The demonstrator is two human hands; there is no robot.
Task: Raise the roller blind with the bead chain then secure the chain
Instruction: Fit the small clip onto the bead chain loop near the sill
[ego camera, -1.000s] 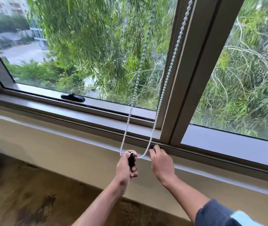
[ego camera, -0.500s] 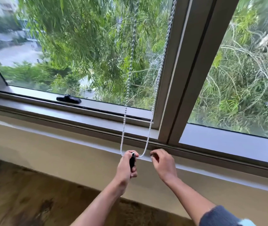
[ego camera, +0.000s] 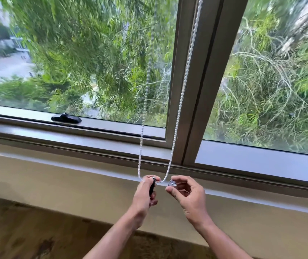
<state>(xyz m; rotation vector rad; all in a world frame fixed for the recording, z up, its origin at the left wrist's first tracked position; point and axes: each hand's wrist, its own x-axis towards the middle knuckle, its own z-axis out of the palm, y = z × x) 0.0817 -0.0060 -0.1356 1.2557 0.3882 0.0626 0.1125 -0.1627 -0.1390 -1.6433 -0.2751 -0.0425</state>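
Observation:
A white bead chain (ego camera: 179, 109) hangs as a loop in front of the window and bottoms out just below the sill. My left hand (ego camera: 145, 195) is closed around a black chain holder (ego camera: 152, 187) at the bottom of the loop. Just to its right, my right hand (ego camera: 188, 197) pinches a small clear clip (ego camera: 173, 182) between thumb and forefinger, close to the wall. I cannot tell whether the clip is fixed to the wall. The roller blind itself is out of view above.
A brown window post (ego camera: 205, 90) stands just behind the chain. A black window latch (ego camera: 66, 118) lies on the lower frame to the left. A pale ledge (ego camera: 74, 161) runs under the window, above a beige wall and a wooden floor (ego camera: 27, 230).
My right hand has come off the wall under the sill and turned palm-inward, with the clear clip now showing at its fingertips. My left hand kept its hold on the black holder.

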